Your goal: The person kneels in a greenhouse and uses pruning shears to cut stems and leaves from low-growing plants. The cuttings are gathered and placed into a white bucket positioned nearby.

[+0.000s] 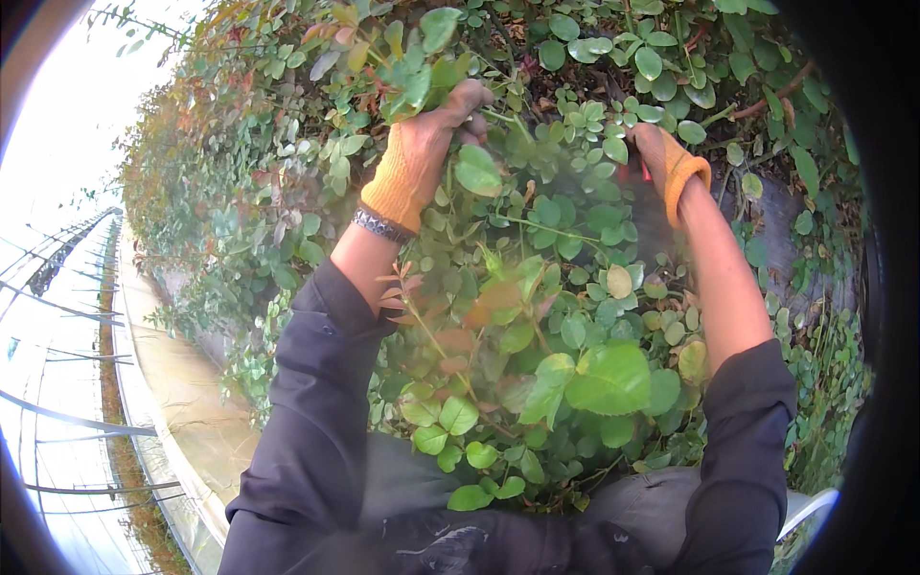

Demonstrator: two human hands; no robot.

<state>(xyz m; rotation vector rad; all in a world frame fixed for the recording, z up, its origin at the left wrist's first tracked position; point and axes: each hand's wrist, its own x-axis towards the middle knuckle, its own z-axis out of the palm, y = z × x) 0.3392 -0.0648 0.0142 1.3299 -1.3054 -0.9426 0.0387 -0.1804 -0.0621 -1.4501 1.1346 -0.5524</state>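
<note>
My left hand (449, 126), in a yellow knit glove with a darker palm, reaches into the rose bushes at upper centre. Its fingers are curled around a green rose stem (503, 117), and leaves cover part of the grip. A patterned band (383, 224) circles that wrist. To the right, my right hand (658, 154) wears a matching glove and is closed on a tool with red handles (645, 171); foliage and the hand hide its blades. Rose leaves (611, 379) and reddish shoots (410, 305) rise between my forearms.
Dense rose foliage (215, 158) surrounds both arms. Dark ground sheeting (773, 230) shows at right. On the left run a pale path (194, 381) and the curved metal frame (79, 424) of a greenhouse. A white curved bar (808, 512) stands at lower right.
</note>
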